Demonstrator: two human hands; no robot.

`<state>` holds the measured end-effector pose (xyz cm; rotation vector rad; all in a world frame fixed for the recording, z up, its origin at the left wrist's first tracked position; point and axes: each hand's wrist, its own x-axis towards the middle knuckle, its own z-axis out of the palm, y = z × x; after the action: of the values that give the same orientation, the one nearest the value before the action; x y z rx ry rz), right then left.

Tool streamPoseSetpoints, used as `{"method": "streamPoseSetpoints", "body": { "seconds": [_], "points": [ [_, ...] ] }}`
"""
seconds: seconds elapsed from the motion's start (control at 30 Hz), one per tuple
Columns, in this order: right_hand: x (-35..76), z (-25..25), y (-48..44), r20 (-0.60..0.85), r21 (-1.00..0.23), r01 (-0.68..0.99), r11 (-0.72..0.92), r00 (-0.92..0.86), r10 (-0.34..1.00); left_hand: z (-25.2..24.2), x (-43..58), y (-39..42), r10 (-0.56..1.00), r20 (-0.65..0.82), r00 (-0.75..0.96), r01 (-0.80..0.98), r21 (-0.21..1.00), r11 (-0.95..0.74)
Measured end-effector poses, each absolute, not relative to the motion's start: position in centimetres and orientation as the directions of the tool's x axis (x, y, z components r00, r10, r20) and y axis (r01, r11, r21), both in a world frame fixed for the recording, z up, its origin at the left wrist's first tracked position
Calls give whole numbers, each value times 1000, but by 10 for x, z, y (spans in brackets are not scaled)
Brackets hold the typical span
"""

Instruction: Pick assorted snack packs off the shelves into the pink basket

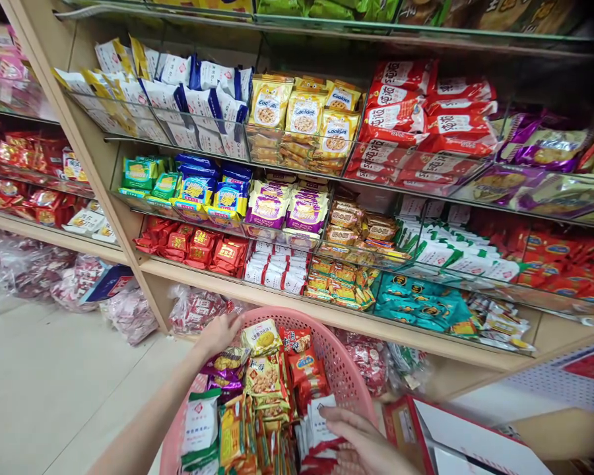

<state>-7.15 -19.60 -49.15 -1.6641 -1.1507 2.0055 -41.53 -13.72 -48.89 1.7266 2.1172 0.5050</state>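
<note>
A pink plastic basket (349, 366) full of wrapped snack packets is in front of me, below the shelves. My left hand (221, 335) is at its far left rim, fingers curled over the edge; the fingertips are partly hidden. Close by lie purple packets (226, 365) and a cream biscuit packet (262, 338). At the basket's right side, my right hand (359, 439) has its fingers on a bunch of white-and-red packets (317, 422); its thumb is hidden. Yellow nut-biscuit packets (266, 376), red packets (307, 373) and a green-and-white packet (200, 422) fill the rest.
Glass-fronted shelves (287, 234) hold rows of biscuit packets, among them yellow cookie packets (304, 113) and teal packets (420, 300). Bagged snacks (198, 310) lie under the bottom shelf. An open cardboard box (475, 439) stands right of the basket. Tiled floor (79, 376) shows at left.
</note>
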Motion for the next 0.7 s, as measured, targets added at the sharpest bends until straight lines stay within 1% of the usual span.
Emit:
{"method": "streamPoseSetpoints", "body": {
  "seconds": [0.1, 0.17, 0.37, 0.53, 0.6, 0.7],
  "points": [
    [-78, -485, -195, -691, -722, 303, -621, -284, 665, -489, -416, -137, 980, -58, -189, 851, 488, 193],
    [-81, -484, -194, -670, -741, 313, -594, -292, 683, -489, -416, -137, 978, -72, -196, 848, 488, 206],
    [-80, -500, -196, -526, -838, 365, -405, -344, 778, -485, -414, -138, 973, -98, -210, 841, 490, 231],
    [-76, -511, -199, -472, -838, 474, -272, -378, 797, -482, -412, -139, 972, -107, -211, 838, 491, 236],
    [-77, -511, -201, -474, -828, 499, -256, -378, 795, -482, -412, -139, 973, -107, -205, 838, 495, 231],
    [-79, -511, -203, -496, -818, 502, -281, -368, 786, -484, -413, -138, 975, -100, -197, 842, 493, 220]
  ]
}}
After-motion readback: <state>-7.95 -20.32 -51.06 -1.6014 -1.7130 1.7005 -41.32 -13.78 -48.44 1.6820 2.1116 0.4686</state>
